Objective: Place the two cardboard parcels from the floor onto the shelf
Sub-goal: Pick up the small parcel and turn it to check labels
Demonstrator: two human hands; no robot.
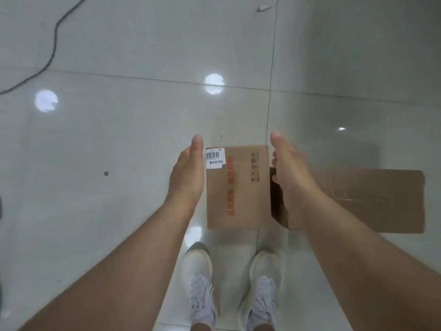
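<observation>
A small cardboard parcel (238,187) with a white barcode label and orange tape lies on the tiled floor just ahead of my feet. My left hand (188,173) is beside its left edge, flat and open. My right hand (291,173) is at its right edge, fingers apart; I cannot tell if either hand touches the box. A second, larger cardboard parcel (370,201) lies on the floor to the right, partly hidden behind my right forearm. No shelf is in view.
My two white shoes (200,283) stand right behind the small parcel. A dark cable (53,44) runs across the floor at the upper left, and a white cable end (265,7) lies at the top. The floor is glossy grey tile.
</observation>
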